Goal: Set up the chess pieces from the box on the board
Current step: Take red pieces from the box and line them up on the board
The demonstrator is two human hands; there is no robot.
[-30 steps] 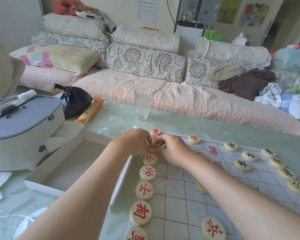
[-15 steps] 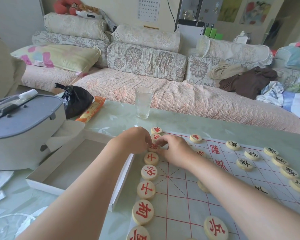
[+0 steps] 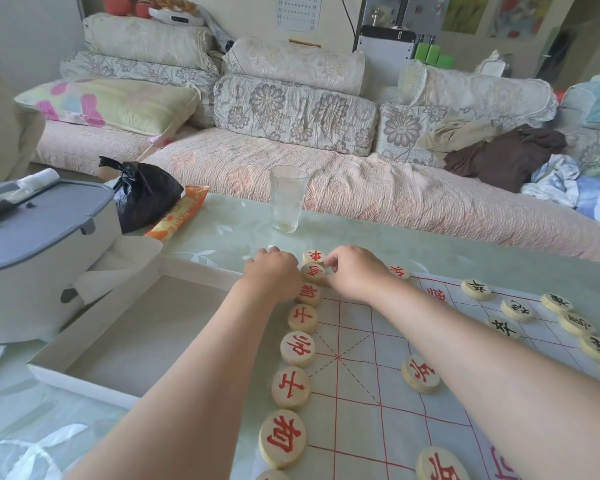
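— Both hands meet at the far end of the red row, head view. Left hand (image 3: 272,273) lies knuckles-up with fingers curled under, beside the second piece (image 3: 313,271); whether it pinches anything I cannot tell.

— And the right hand (image 3: 355,271)?

— Fingers bent toward that same piece, its fingertips (image 3: 330,263) touching the disc's right edge and close to the corner piece (image 3: 314,256) behind it. Looks like a light pinch on the second piece, though the thumb is hidden.

— Where are the rest of the pieces?

— A column of red-lettered discs (image 3: 298,348) runs along the left edge of the board (image 3: 361,403), from the corner down to the bottom of the picture. Two more red ones (image 3: 420,374) sit further in, one by the right forearm, one at the bottom edge. Black-lettered discs (image 3: 516,310) line the far right side.

— The box?

— White box (image 3: 84,379), open, just left of the board (its inside shows no pieces). Its right wall is partly hidden by the left forearm.

— Anything else on the table (image 3: 222,233)?

— A clear glass (image 3: 288,202) beyond the hands, an orange packet (image 3: 177,218), a black bag (image 3: 142,192), and a grey lidded container (image 3: 39,237) at left. A sofa (image 3: 361,188) with cushions stands behind.
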